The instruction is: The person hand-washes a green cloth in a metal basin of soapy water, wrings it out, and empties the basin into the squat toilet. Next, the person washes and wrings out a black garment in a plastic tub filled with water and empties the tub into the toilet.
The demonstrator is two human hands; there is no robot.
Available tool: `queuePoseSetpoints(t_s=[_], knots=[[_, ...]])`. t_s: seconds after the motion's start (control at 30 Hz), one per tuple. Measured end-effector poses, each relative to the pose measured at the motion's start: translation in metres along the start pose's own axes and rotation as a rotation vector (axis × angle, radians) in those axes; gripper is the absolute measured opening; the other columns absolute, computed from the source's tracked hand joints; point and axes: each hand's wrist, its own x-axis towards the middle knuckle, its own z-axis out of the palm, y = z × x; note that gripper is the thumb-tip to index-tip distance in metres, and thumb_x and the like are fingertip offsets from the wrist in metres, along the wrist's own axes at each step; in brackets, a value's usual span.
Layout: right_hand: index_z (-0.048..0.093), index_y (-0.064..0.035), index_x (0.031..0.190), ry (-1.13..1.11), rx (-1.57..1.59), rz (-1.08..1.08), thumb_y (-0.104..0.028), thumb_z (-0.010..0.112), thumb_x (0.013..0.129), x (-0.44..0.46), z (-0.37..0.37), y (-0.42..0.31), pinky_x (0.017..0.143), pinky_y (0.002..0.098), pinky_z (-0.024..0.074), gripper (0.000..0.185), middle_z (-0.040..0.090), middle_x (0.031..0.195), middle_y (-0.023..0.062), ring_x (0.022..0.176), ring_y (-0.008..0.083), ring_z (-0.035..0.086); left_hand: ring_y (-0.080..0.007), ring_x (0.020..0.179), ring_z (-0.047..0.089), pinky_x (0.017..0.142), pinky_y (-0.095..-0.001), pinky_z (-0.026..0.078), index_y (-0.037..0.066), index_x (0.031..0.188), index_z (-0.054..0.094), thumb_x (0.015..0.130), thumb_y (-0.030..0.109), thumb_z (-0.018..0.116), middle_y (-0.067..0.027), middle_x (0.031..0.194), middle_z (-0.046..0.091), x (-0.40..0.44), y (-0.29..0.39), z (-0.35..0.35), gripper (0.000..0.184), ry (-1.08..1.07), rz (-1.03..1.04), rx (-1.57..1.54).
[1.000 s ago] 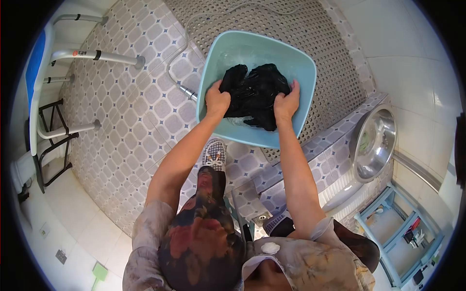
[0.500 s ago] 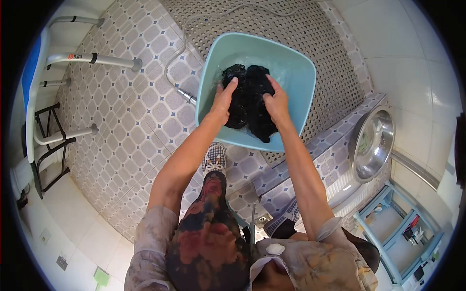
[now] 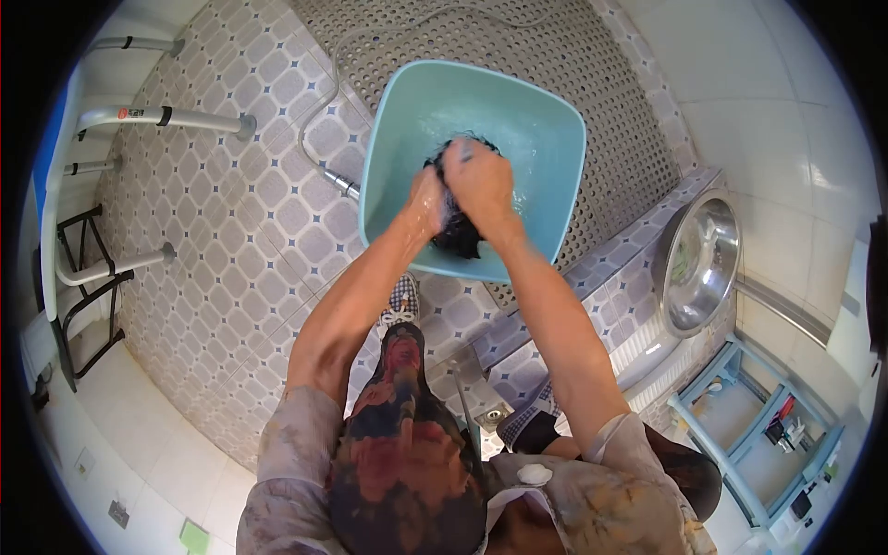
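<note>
A light teal plastic basin (image 3: 546, 129) stands on the floor in front of me with water in it. Inside lies a wet black cloth (image 3: 456, 236), bunched into a narrow heap; its exact kind does not show. My left hand (image 3: 426, 199) grips the cloth's left side, its fingers partly hidden behind the bundle. From the right, my right hand (image 3: 478, 180) is closed over the top of the cloth, knuckles up and somewhat blurred. Both hands are close together, nearly touching, near the middle of the basin.
A shower hose with a metal end (image 3: 342, 183) lies left of the basin. Behind is a perforated grey mat (image 3: 610, 102). A steel bowl (image 3: 680, 277) leans at the right near a blue shelf (image 3: 731, 370). Metal chair legs (image 3: 199, 118) stand at the left.
My hands have come together, the right one moving left over the cloth. The black cloth, earlier spread in two lobes, is now squeezed into one bundle.
</note>
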Motion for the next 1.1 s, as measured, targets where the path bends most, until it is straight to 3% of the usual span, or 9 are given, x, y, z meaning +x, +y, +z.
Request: queuePoseSetpoints(t_s=[0.13, 0.37, 0.47, 0.63, 0.7, 0.83, 0.97, 1.07, 1.1], knots=[[0.070, 0.0008, 0.084, -0.034, -0.076, 0.235, -0.034, 0.047, 0.092, 0.030, 0.004, 0.052, 0.073, 0.0521, 0.0524, 0.042, 0.066, 0.079, 0.0283, 0.075, 0.0473, 0.064, -0.0215, 0.071, 0.066, 0.066, -0.0373, 0.056, 0.002, 0.092, 0.064, 0.090, 0.018, 0.050, -0.0090, 0.083, 0.066, 0.008, -0.024, -0.008, 0.022, 0.088, -0.045, 0.102], [0.065, 0.0025, 0.076, -0.061, -0.061, -0.035, -0.032, 0.047, 0.093, -0.035, 0.006, 0.009, 0.067, 0.0544, 0.0513, 0.042, 0.062, 0.072, 0.0303, 0.069, 0.0503, 0.061, -0.0237, 0.075, 0.064, 0.067, -0.0373, 0.053, 0.008, 0.086, 0.063, 0.090, 0.025, 0.051, -0.0094, 0.085, 0.066, -0.005, -0.014, -0.014, 0.021, 0.182, -0.127, -0.148], [0.064, 0.0006, 0.075, 0.037, -0.158, 0.053, -0.031, 0.043, 0.096, 0.006, 0.020, 0.060, 0.068, 0.0533, 0.0524, 0.043, 0.065, 0.072, 0.0272, 0.070, 0.0469, 0.064, -0.0184, 0.073, 0.063, 0.063, -0.0320, 0.052, 0.002, 0.087, 0.063, 0.087, 0.023, 0.058, -0.0098, 0.082, 0.064, -0.017, -0.014, -0.006, 0.022, 0.147, -0.064, 0.147], [0.062, 0.0022, 0.091, 0.034, -0.268, 0.272, -0.030, 0.044, 0.098, 0.018, -0.008, 0.105, 0.079, 0.0523, 0.0498, 0.038, 0.065, 0.091, 0.0294, 0.085, 0.0472, 0.063, -0.0247, 0.104, 0.060, 0.090, -0.0355, 0.048, -0.004, 0.126, 0.051, 0.079, 0.032, 0.072, -0.0158, 0.105, 0.060, -0.057, 0.023, 0.033, 0.062, 0.137, 0.205, 0.616], [0.060, 0.0014, 0.097, 0.015, -0.235, 0.203, -0.026, 0.049, 0.096, 0.003, -0.016, 0.104, 0.083, 0.0516, 0.0483, 0.030, 0.063, 0.104, 0.0288, 0.097, 0.0447, 0.060, -0.0309, 0.116, 0.055, 0.098, -0.0384, 0.044, 0.001, 0.143, 0.038, 0.075, 0.029, 0.077, -0.0209, 0.119, 0.056, -0.041, 0.034, 0.018, 0.083, 0.138, 0.478, 0.939], [0.058, -0.0036, 0.115, 0.077, -0.491, -0.269, -0.022, 0.058, 0.090, -0.002, -0.020, 0.081, 0.093, 0.0507, 0.0440, 0.031, 0.055, 0.127, 0.0202, 0.121, 0.0349, 0.049, -0.0472, 0.116, 0.049, 0.102, -0.0472, 0.042, 0.018, 0.154, 0.007, 0.068, 0.013, 0.079, -0.0260, 0.127, 0.044, -0.029, 0.026, 0.004, 0.112, 0.303, 0.472, 1.587], [0.054, -0.0078, 0.125, -0.229, -0.427, -0.545, -0.032, 0.060, 0.090, 0.005, 0.001, 0.059, 0.092, 0.0498, 0.0459, 0.044, 0.060, 0.121, 0.0197, 0.116, 0.0354, 0.055, -0.0443, 0.116, 0.050, 0.101, -0.0469, 0.043, 0.019, 0.152, 0.021, 0.071, 0.002, 0.067, -0.0245, 0.124, 0.048, -0.004, 0.026, -0.013, 0.095, 0.141, 0.479, 1.655], [0.056, -0.0078, 0.123, -0.606, -0.368, -0.140, -0.039, 0.059, 0.090, 0.034, -0.011, 0.063, 0.087, 0.0494, 0.0486, 0.045, 0.065, 0.110, 0.0227, 0.106, 0.0381, 0.061, -0.0426, 0.119, 0.050, 0.101, -0.0450, 0.044, 0.012, 0.144, 0.039, 0.073, -0.001, 0.060, -0.0243, 0.126, 0.051, 0.006, 0.036, -0.026, 0.076, 0.267, 0.735, 1.559], [0.058, -0.0053, 0.120, -0.408, -0.260, -0.169, -0.039, 0.057, 0.092, 0.051, 0.006, 0.105, 0.085, 0.0490, 0.0498, 0.044, 0.067, 0.102, 0.0234, 0.097, 0.0419, 0.063, -0.0424, 0.116, 0.053, 0.100, -0.0436, 0.044, 0.006, 0.135, 0.049, 0.074, 0.002, 0.058, -0.0247, 0.127, 0.053, 0.011, 0.034, -0.033, 0.061, 0.347, 0.852, 1.327]])
